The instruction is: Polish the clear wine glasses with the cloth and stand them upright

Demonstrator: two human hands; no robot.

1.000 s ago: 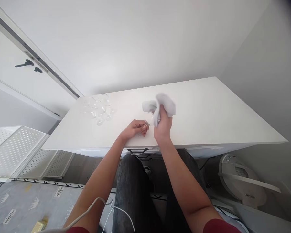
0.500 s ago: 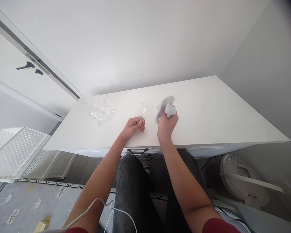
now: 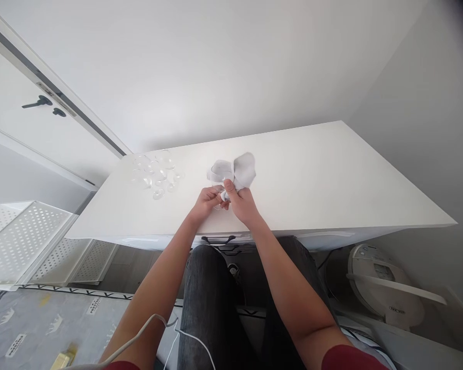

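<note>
Apparently, wiping is the step: mid-frame over the tabletop, the left hand pinches the glass, the right hand clasps the cloth against it; the next stroke calls for gentle pressure.

Bare forearms angle inward, the curled left hand close beside the right hand, whose thumb points forward.

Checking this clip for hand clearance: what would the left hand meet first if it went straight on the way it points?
Most likely the pale cloth in the right hand; depth is unclear, and the left hand may be touching it.
</note>
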